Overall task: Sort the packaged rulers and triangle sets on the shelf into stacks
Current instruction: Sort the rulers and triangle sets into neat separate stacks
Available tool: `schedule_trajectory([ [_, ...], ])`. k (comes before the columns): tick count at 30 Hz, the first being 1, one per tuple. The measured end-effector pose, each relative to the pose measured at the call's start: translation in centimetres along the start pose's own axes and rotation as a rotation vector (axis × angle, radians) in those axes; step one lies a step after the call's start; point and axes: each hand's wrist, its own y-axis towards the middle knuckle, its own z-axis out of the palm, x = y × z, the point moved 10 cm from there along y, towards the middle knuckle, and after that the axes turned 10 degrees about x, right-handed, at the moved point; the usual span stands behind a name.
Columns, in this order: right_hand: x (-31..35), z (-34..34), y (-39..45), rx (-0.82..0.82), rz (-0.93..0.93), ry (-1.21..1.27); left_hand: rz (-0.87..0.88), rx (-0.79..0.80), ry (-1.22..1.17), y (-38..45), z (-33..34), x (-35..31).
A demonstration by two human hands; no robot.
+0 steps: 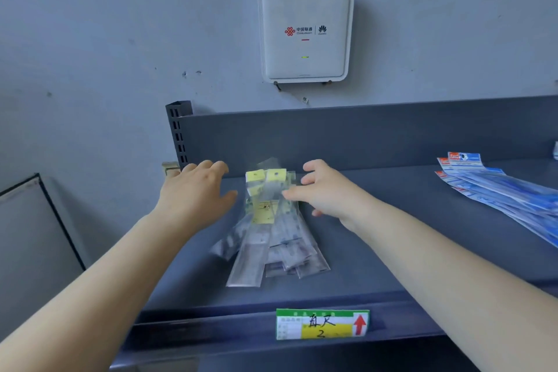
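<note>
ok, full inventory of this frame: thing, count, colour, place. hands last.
clear plastic ruler packs with yellow header cards: several, exact count unclear, loose fanned pile at shelf centre
blue plastic packs with red-and-white headers: several, overlapping, right side of shelf
dark grey metal shelf: one, with back panel
green, white and yellow price label with red arrow: one, on shelf front edge
white wall-mounted WiFi router: one, on grey wall above shelf
left hand: open, just left of the clear pile's top
right hand: open, fingers at the pile's top right
</note>
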Motion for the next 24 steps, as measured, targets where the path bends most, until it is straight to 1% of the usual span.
schedule_trajectory([
  [2, 0.0, -0.5, 0.0, -0.038, -0.016, -0.158, 0.014, 0.005, -0.006, 0.2, 0.2, -0.2],
  [6, 0.1, -1.8, -0.9, -0.104, -0.059, -0.34, 0.06, 0.004, 0.008, 0.4, 0.0, -1.8],
  [9, 0.7, -3.3, -2.1, -0.179, -0.105, -0.567, 0.086, -0.006, 0.014, 0.3, -0.7, -3.7],
  [13, 1.4, -5.7, -4.3, -0.274, -0.169, -0.852, 0.118, -0.035, 0.057, 0.3, -1.5, -7.3],
  [17, 0.2, -8.9, -6.9, -0.327, -0.141, -1.124, 0.157, -0.059, 0.101, 0.0, -2.2, -13.0],
  [24, -4.2, -16.8, -12.9, -0.371, -0.058, -1.242, 0.252, -0.105, 0.1, -0.6, -3.4, -25.0],
])
